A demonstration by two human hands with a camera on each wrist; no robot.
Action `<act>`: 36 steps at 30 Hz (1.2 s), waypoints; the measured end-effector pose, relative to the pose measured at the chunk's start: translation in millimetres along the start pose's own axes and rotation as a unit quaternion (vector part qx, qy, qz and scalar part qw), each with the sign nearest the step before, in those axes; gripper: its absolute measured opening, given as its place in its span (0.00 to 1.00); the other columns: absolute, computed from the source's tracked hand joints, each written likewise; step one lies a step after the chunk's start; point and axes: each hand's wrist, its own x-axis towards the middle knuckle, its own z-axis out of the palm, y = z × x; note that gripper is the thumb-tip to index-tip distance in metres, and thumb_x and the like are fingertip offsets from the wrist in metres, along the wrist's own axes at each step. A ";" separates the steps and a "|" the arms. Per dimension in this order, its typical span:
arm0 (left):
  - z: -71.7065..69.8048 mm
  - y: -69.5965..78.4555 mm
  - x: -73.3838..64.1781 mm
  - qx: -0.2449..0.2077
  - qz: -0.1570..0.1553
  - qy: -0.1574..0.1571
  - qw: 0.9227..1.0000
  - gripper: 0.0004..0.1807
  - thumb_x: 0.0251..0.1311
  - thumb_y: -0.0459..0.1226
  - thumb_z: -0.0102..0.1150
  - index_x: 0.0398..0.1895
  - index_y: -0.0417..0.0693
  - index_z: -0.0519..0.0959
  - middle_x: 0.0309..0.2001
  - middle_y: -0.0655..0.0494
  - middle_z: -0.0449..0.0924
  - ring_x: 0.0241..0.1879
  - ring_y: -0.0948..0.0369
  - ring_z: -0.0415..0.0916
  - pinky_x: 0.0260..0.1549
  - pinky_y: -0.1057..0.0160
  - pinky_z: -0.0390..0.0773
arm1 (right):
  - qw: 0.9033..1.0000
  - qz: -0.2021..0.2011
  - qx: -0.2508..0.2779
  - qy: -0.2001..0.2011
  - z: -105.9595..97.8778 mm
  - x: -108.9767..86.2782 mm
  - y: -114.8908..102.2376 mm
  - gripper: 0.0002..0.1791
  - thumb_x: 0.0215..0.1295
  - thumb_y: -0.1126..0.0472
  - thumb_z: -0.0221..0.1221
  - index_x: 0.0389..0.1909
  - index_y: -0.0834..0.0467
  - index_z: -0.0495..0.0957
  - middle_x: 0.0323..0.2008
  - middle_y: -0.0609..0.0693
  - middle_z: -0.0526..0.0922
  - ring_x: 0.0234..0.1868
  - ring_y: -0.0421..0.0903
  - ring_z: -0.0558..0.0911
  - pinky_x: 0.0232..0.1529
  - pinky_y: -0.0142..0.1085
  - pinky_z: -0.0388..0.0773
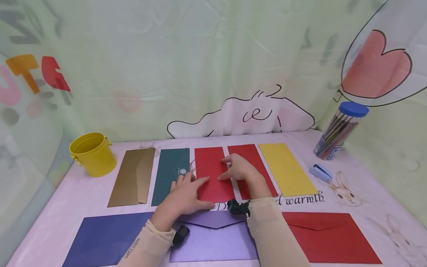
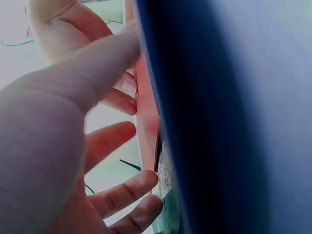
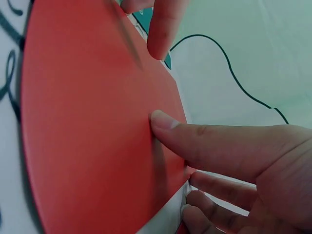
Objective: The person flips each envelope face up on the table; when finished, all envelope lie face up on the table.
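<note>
Both hands are over the middle red envelope, which lies flat in the back row. My left hand spreads at its lower left, index fingertip over the red paper and thumb by the near edge. The other left fingers reach over the dark green envelope. From the right comes my right hand, its thumb on or just above the red surface. In the right wrist view its other fingers are at the envelope's edge. Beneath that hand lies a second red envelope, partly covered.
A brown envelope and a yellow envelope flank the row. Nearer are blue, purple and wide red envelopes. Around them stand a yellow bucket, a blue stapler and a pencil tub.
</note>
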 end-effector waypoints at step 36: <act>-10.0 8.2 -1.0 0.150 0.098 0.075 0.981 0.26 0.67 0.43 0.63 0.65 0.43 0.75 0.41 0.52 0.86 0.45 0.54 0.82 0.50 0.49 0.73 | 0.976 -0.029 0.215 -0.027 -7.8 1.0 -4.3 0.45 0.67 0.49 0.63 0.79 0.55 0.54 0.70 0.59 0.68 0.65 0.58 0.72 0.64 0.56 0.67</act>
